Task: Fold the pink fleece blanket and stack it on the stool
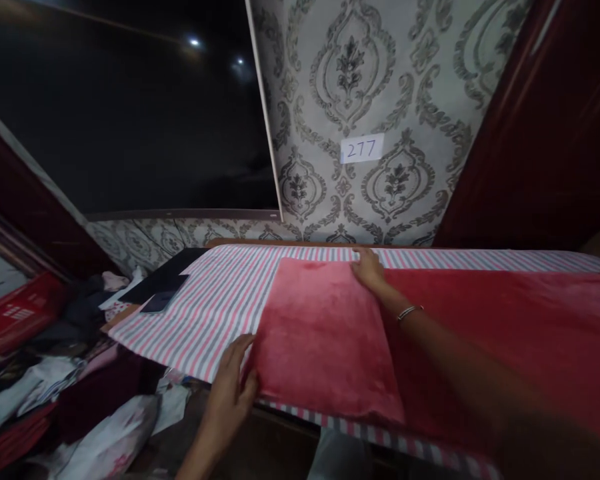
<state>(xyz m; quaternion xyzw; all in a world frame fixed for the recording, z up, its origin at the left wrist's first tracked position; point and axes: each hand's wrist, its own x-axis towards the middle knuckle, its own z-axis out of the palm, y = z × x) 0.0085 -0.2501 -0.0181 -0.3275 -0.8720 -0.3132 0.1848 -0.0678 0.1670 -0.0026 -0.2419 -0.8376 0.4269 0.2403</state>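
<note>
A plush red cloth [470, 333] lies along a striped pink, grey and white sheet [215, 293]. Its left end is folded over to the right into a paler red panel [325, 333]. My left hand [233, 377] is at the fold's near left edge, thumb and fingers apart, fingertips touching the cloth. Across the panel, my right hand [370, 269], with a bracelet [410, 312] on the wrist, rests on its far edge near the right corner. Its fingers are stretched out to the left, and their undersides are hidden.
A dark phone [157, 302] lies on the sheet's left side, beside a black flat item [150, 280]. Clothes and bags [110, 433] are heaped at the lower left, near a red box [23, 310]. Behind stand a large screen [130, 120] and a patterned wall bearing a "277" label [362, 148].
</note>
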